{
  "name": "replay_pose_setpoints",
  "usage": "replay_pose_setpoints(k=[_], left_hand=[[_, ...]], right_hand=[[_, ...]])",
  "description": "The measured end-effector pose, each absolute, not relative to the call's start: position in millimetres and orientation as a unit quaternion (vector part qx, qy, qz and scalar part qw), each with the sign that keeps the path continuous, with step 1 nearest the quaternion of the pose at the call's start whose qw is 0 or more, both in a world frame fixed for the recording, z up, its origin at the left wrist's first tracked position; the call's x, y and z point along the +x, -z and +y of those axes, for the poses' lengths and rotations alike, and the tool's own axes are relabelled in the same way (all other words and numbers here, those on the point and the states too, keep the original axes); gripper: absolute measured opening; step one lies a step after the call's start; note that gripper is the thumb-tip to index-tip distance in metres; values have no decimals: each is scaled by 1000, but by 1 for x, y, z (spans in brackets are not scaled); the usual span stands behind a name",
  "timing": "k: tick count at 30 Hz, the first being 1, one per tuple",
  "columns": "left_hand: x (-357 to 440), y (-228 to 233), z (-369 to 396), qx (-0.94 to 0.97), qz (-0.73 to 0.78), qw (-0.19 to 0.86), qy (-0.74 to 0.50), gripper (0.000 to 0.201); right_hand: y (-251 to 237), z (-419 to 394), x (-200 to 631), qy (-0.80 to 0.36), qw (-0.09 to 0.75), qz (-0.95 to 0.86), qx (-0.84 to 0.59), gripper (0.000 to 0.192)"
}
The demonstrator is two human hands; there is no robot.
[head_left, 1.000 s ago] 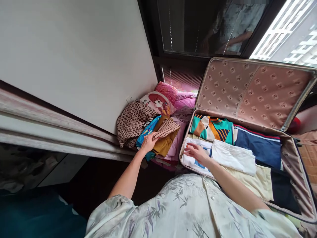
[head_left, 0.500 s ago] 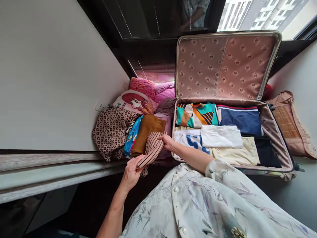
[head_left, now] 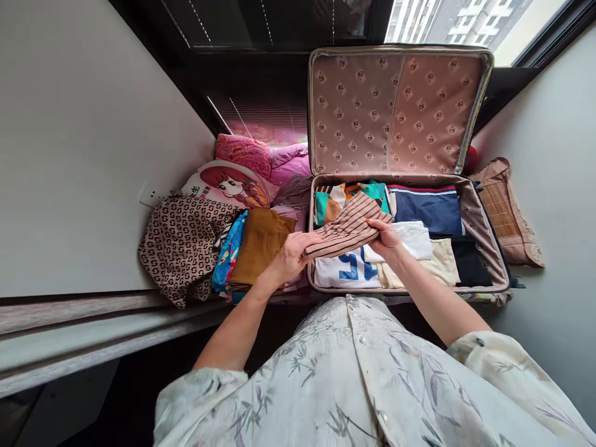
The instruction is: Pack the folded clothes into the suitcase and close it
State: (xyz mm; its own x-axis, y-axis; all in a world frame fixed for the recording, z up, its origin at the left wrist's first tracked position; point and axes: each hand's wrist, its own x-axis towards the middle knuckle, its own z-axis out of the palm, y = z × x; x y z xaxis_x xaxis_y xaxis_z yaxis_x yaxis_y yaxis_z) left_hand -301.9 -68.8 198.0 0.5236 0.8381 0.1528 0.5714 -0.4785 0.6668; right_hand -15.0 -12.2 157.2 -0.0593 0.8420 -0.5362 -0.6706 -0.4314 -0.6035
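The striped folded garment (head_left: 347, 233) has come off the pile beside the case and now hangs over the near left part of the open suitcase (head_left: 479, 226), above the white shirt with blue print (head_left: 342, 273). The suitcase lid (head_left: 395, 112) stands upright against the window, and folded clothes fill the base. Left of the case, the mustard garment (head_left: 258, 245) lies on the loose pile. The left hand (head_left: 288, 257) grips the garment's near left edge with curled fingers; the right hand (head_left: 386, 239) pinches its right edge.
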Motion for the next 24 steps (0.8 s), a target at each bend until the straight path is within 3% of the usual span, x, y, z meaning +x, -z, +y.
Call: replay_pose_setpoints(k=[8, 15, 21, 24], left_hand=[[-233, -186, -87, 891, 335, 259, -165, 36], [-221, -174, -137, 847, 490, 132, -157, 34], [-190, -142, -148, 821, 540, 189, -11, 62], [-190, -132, -142, 799, 569, 194, -12, 55]], right_hand=[[-123, -44, 48, -687, 518, -120, -495, 26], [-118, 17, -8, -732, 427, -228, -480, 38], [-96, 40, -57, -479, 327, -557, -595, 80], [-82, 7, -60, -333, 251, -689, -593, 76]])
